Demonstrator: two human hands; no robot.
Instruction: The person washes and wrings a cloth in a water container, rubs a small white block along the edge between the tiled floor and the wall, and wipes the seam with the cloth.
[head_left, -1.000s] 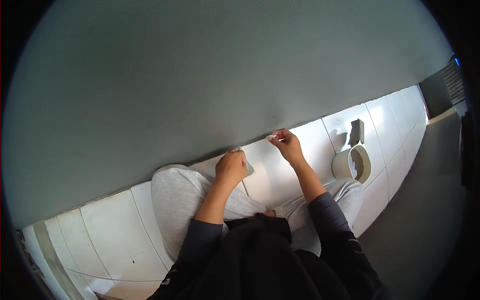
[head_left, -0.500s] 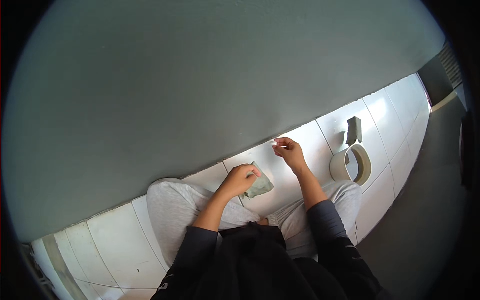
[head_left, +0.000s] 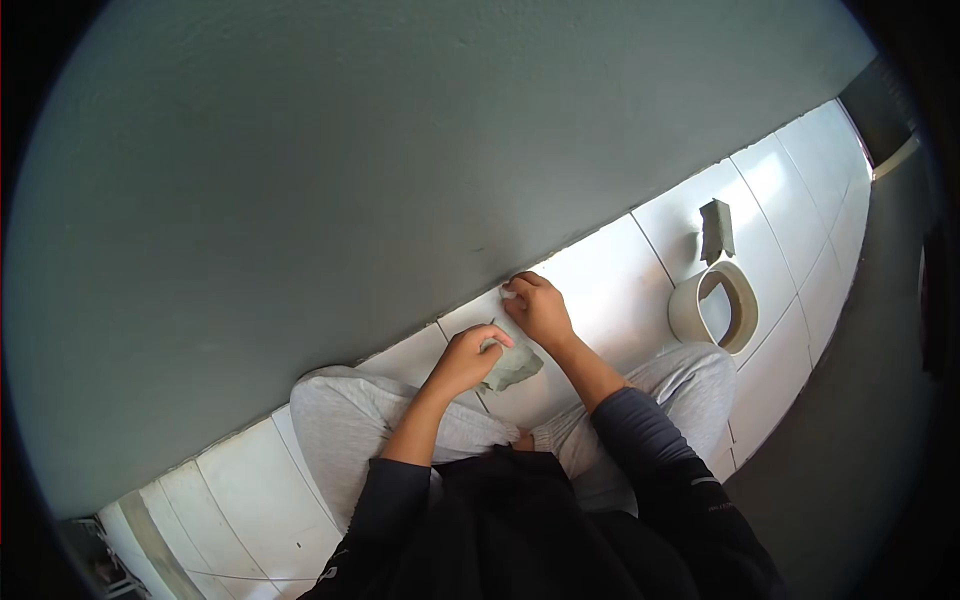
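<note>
My left hand (head_left: 466, 360) is closed, its fingers curled at the edge of a crumpled grey-green sheet (head_left: 515, 368). That sheet hangs or lies just above the white tiles, and I cannot tell whether it is cloth or paper. Ahead of it, close to the foot of the wall, my right hand (head_left: 540, 310) pinches a small white piece (head_left: 508, 293) between thumb and fingers. The fingers partly cover this piece, so its kind does not show.
A grey-green wall (head_left: 400, 180) rises from the tiled ledge (head_left: 600, 270). To the right stands a round cream-white container (head_left: 688, 312), with a folded grey-green piece (head_left: 717, 232) behind it. My crossed legs (head_left: 345, 415) in grey trousers rest on the tiles.
My right hand has moved left and nearer the left hand, carrying the small white piece along the wall's foot. My left hand has shifted slightly left with the sheet.
</note>
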